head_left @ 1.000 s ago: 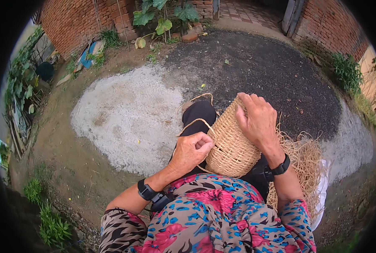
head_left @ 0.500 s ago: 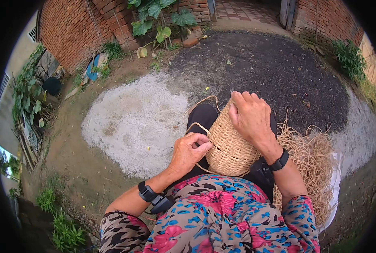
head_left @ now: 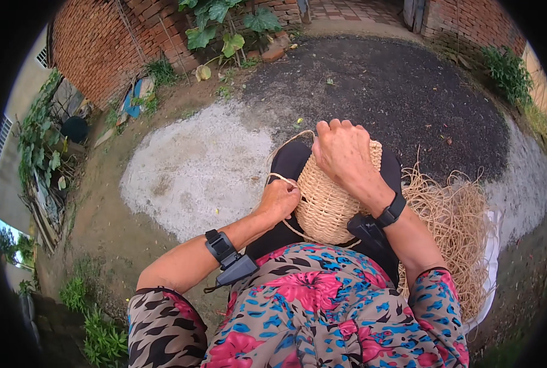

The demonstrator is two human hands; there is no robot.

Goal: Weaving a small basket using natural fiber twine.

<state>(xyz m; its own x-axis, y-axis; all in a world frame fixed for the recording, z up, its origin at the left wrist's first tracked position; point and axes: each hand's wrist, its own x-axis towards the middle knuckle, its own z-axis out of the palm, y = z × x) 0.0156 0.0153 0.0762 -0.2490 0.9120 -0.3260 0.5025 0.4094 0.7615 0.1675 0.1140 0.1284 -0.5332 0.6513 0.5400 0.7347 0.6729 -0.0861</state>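
Note:
A pale woven straw basket (head_left: 322, 214) rests tilted in my lap between my dark-trousered legs. My right hand (head_left: 344, 150) is wrapped over its upper part, fingers curled at the far rim. My left hand (head_left: 281, 197) is closed on a strand of straw cord (head_left: 278, 176) at the basket's left side; the fingertips are partly hidden. Loops of the same cord run along that side and below the basket. A loose heap of straw cord (head_left: 445, 239) lies beside my right arm on a white sheet (head_left: 489, 270).
Ahead lie a pale concrete patch (head_left: 187, 165) and dark gravel (head_left: 396, 86). Brick walls (head_left: 102, 49) with an open doorway (head_left: 362, 18) stand at the back. Leafy plants (head_left: 218, 34) grow by the walls, and boards with a blue piece (head_left: 132, 104) lean at the left.
My right hand has shifted up and left across the basket's top, uncovering more of its right rim. My left hand has moved slightly up and left and turned, with its fingers more hidden.

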